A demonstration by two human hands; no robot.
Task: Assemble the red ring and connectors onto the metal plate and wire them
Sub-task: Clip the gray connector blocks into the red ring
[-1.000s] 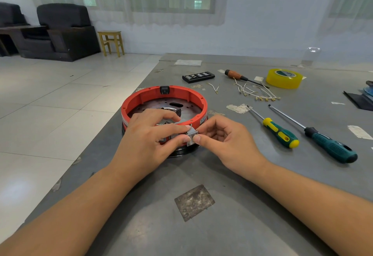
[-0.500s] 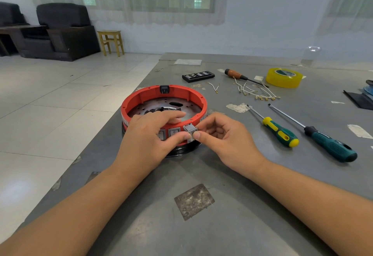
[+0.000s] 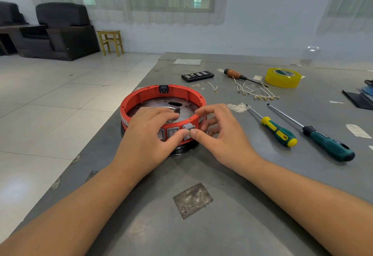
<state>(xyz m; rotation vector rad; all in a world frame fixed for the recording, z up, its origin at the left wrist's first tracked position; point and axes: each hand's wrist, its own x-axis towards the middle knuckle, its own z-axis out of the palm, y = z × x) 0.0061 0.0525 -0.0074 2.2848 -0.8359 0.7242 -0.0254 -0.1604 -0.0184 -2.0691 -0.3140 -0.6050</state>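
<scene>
Centre of the frame, the red ring point(image 3: 141, 98) sits on the metal plate point(image 3: 159, 104) on the grey table point(image 3: 222, 225). A black socket point(image 3: 163, 89) is set in its far wall, and a row of grey switches point(image 3: 173, 132) in its near wall. The markings on them are too small to read.

The left hand point(image 3: 149, 134) rests over the near rim, fingers reaching into the ring, thumb pressing on the rightmost grey switch point(image 3: 187, 129). The right hand point(image 3: 220, 134) comes in beside it, thumb tip meeting the left thumb on that same switch, the other fingers curled loosely above the rim.

Inside the ring, only the plate with its holes and a slot.

Upper right, a yellow tape roll point(image 3: 283, 77) carries a green label whose print is unreadable. Near it lie loose white wires point(image 3: 254, 92) and an orange-handled screwdriver point(image 3: 238, 75). A black bit case point(image 3: 197, 75) lies left of that. Right of the hands lie a yellow-and-green screwdriver point(image 3: 276, 131) and a teal screwdriver point(image 3: 327, 144).
</scene>
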